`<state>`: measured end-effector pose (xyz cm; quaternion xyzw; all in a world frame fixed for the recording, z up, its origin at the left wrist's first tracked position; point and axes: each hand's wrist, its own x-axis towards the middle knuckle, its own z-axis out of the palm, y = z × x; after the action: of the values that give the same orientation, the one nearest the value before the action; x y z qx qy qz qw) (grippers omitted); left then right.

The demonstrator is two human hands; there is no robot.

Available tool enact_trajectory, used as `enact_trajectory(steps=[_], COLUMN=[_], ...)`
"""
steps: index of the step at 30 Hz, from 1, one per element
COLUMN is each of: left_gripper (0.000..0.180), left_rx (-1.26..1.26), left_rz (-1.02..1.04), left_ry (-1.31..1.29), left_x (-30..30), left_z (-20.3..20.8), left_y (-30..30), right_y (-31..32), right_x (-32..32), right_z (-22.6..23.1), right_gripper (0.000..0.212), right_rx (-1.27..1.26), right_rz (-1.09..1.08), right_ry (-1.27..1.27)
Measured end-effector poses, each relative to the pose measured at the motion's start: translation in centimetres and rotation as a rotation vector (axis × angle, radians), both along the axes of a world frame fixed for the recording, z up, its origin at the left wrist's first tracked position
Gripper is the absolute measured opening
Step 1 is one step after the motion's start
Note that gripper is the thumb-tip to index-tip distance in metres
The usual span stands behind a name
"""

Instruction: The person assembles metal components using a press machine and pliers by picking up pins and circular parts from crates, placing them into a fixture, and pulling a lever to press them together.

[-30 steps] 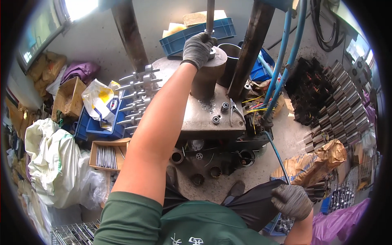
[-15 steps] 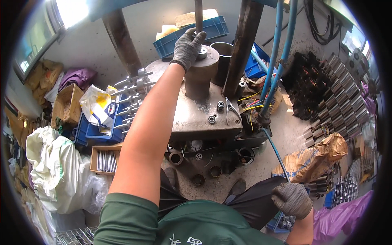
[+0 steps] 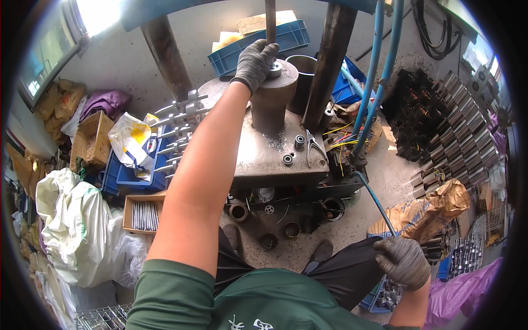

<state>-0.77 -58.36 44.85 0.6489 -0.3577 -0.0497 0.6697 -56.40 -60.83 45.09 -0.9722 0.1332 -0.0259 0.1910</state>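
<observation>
Holding a mostly hidden metal part, your gloved left hand is closed around it between the upright rod and the ring on the round block. Your right hand curls at the blue lever's end, whether clamped cannot be told; the step in hand appears to be aligning the part under the rod. The next move probably calls for keeping the part upright and your left hand clear before working the lever.
</observation>
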Motion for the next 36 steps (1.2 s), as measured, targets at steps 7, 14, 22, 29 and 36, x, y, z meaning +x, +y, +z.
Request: enact_trajectory(steps=[7,14,22,29,36], left_gripper=[0.029,0.027,0.019,0.019,0.019], left_rx=[-0.006,0.011,0.019,0.052,0.069], left_rz=[-0.004,0.004,0.001,0.024,0.037], left_ry=[0.032,0.016,0.001,-0.021,-0.035], left_x=[0.2,-0.5,-0.8,-1.0,-1.1], left_z=[-0.3,0.3,0.4,0.5,0.4], left_y=[-0.5,0.0,0.2,0.1,0.3], right_y=[-0.5,-0.7,-1.0,-1.1,-0.8], right_x=[-1.1,-1.0,-1.1,-1.3,-0.8], right_z=[-0.3,-0.8,-0.8,-0.9,-0.3], right_gripper=[0.022,0.023,0.023,0.025,0.023], right_rx=[-0.12,-0.088,-0.076,-0.074,-0.081], right_rz=[0.178,0.157,0.178,0.171,0.189], right_ry=[0.258,0.136,0.156,0.154,0.228])
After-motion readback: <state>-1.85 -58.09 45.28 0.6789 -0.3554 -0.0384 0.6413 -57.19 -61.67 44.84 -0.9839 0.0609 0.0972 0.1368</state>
